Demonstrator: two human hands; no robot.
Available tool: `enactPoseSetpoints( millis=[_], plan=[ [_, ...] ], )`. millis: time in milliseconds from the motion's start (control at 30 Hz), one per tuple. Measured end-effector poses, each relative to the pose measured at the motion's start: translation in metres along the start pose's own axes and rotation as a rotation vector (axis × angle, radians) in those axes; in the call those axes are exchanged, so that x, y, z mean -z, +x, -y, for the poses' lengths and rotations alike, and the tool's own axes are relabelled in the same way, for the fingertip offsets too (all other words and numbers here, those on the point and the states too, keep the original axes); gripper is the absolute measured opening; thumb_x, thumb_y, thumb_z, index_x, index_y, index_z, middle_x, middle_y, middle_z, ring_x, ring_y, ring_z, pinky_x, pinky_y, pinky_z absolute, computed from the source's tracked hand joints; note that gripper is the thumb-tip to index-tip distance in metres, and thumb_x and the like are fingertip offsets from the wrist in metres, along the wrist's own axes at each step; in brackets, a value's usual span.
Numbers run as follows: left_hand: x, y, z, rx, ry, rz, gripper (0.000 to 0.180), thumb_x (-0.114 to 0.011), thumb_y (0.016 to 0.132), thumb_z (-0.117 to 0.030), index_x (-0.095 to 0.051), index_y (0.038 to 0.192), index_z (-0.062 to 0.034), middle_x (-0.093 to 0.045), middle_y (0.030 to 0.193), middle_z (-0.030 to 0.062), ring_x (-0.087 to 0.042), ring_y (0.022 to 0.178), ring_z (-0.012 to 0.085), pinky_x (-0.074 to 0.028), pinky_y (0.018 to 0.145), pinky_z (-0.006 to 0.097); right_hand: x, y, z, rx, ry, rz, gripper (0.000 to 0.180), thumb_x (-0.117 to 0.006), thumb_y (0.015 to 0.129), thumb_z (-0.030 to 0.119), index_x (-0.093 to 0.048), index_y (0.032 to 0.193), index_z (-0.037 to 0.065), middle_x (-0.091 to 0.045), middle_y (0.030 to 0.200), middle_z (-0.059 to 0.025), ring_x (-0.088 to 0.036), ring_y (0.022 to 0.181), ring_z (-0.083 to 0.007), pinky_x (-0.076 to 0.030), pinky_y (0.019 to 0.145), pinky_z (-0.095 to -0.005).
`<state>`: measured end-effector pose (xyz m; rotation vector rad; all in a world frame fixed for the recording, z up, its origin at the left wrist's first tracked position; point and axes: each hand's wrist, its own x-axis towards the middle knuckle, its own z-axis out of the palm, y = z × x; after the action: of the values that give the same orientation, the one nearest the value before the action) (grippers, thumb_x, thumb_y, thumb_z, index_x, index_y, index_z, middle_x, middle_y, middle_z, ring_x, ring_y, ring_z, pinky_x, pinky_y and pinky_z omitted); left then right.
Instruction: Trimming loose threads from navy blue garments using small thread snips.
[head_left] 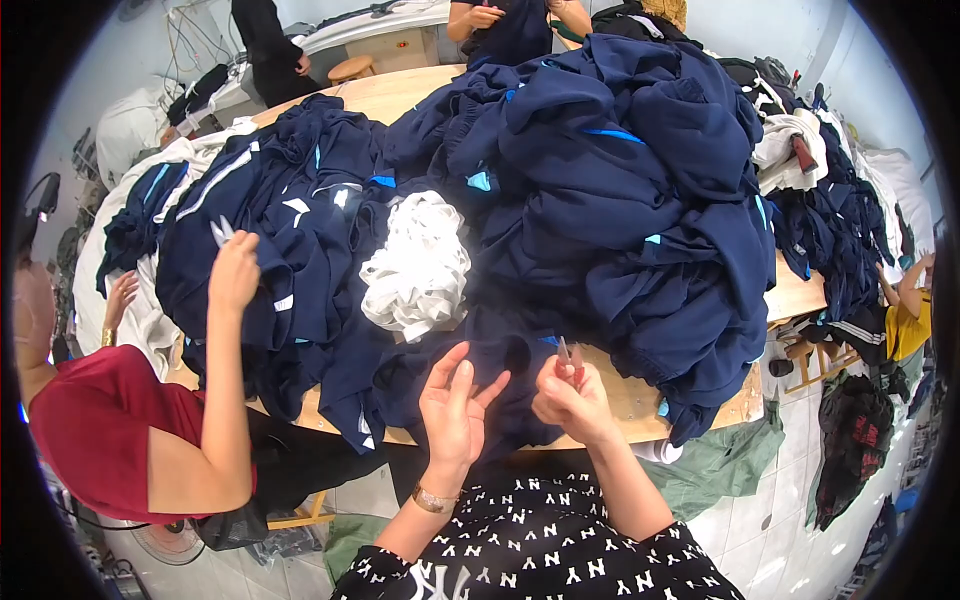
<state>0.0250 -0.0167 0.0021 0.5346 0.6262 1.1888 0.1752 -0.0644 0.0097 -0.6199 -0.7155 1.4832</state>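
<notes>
Low in the frame's centre, the left hand [455, 405] lies open, fingers spread, on a navy garment [500, 355] at the desk [630, 395] edge, while just right the right hand [572, 398] pinches small snips [566, 352] beside it.

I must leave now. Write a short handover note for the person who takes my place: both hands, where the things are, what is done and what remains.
Left hand: open, palm up, fingers spread on the navy garment at the table edge.
Right hand: closed on a small red-handled tool, probably thread snips, tip pointing up.
Things: big navy pile ahead, white bundle beside it.
Done or left: cannot tell which pieces are finished. A person in red works at the left.
</notes>
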Motion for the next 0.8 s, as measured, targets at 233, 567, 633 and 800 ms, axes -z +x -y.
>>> enactPoseSetpoints(
  millis=[233, 567, 633, 800],
  plan=[
    [0.006, 0.007, 0.005, 0.015, -0.035, -0.105, 0.015, -0.055, 0.091, -0.010, -0.056, 0.104, -0.0038, -0.064, 0.096, 0.0087, -0.063, 0.089, 0.0183, -0.053, 0.085, 0.043, 0.004, 0.010, -0.012, 0.413, -1.261, -0.258, 0.031, -0.069, 0.079, 0.027, -0.051, 0.075, 0.002, -0.050, 0.060, -0.0069, -0.048, 0.048, -0.0192, -0.037, 0.046, -0.0291],
    [0.002, 0.005, 0.008, -0.017, 0.026, -0.129, 0.017, -0.054, 0.092, -0.012, -0.058, 0.105, -0.0028, -0.065, 0.092, 0.0075, -0.064, 0.078, 0.0149, -0.055, 0.069, 0.030, 0.002, 0.012, -0.019, 0.605, -1.669, -0.220, 0.031, -0.074, 0.069, 0.030, -0.053, 0.068, 0.008, -0.051, 0.060, -0.0034, -0.052, 0.050, -0.0228, -0.039, 0.047, -0.0327],
    [0.001, 0.004, 0.008, -0.016, 0.030, -0.122, 0.018, -0.054, 0.091, -0.012, -0.058, 0.106, -0.0024, -0.065, 0.091, 0.0064, -0.064, 0.075, 0.0134, -0.055, 0.068, 0.028, 0.001, 0.013, -0.018, 0.602, -1.682, -0.213, 0.031, -0.074, 0.070, 0.031, -0.053, 0.068, 0.008, -0.051, 0.060, -0.0034, -0.052, 0.050, -0.0228, -0.039, 0.047, -0.0328],
    [-0.001, 0.002, 0.011, -0.041, 0.059, -0.131, 0.018, -0.055, 0.091, -0.011, -0.058, 0.107, -0.0019, -0.064, 0.089, 0.0048, -0.063, 0.075, 0.0119, -0.055, 0.068, 0.027, 0.000, 0.014, -0.019, 0.589, -1.685, -0.218, 0.031, -0.073, 0.071, 0.032, -0.053, 0.068, 0.008, -0.051, 0.060, -0.0034, -0.052, 0.050, -0.0227, -0.039, 0.047, -0.0329]
  ],
)
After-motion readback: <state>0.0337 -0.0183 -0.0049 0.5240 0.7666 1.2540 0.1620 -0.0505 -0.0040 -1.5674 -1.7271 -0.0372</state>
